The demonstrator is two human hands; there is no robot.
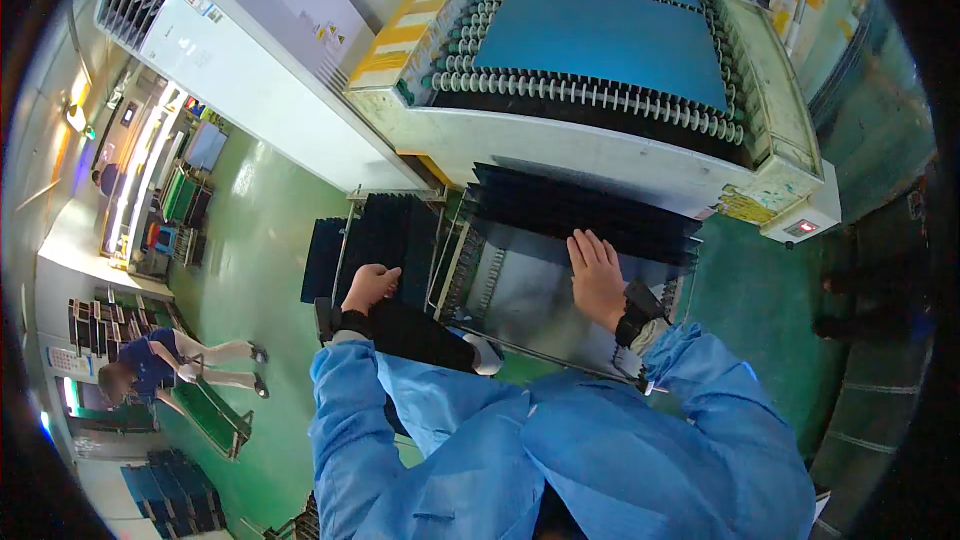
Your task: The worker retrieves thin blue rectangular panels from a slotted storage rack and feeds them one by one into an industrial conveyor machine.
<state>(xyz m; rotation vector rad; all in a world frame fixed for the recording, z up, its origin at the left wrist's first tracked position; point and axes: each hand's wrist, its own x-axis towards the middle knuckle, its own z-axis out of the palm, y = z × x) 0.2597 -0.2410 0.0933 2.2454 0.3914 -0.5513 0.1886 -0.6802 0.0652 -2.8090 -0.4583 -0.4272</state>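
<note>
My right hand [597, 282] lies with its fingers stretched out at the near edge of a row of dark thin panels [585, 220]. These panels lean in a metal rack [515, 345], and a shiny grey sheet [530, 290] shows on their near side. To the left, my left hand [369, 288] is closed, its fingers curled in beside a second rack of dark panels [395, 230]. Whether anything is inside those fingers is hidden. Both wrists carry dark bands, and blue sleeves cover my forearms.
Ahead stands a roller conveyor machine [590, 145] with a blue panel [600, 35] on its rollers. A white cabinet [260, 70] rises at its left. Far left, a person [170, 360] bends by a green cart [210, 410]. Dark stacked panels [175, 495] stand below.
</note>
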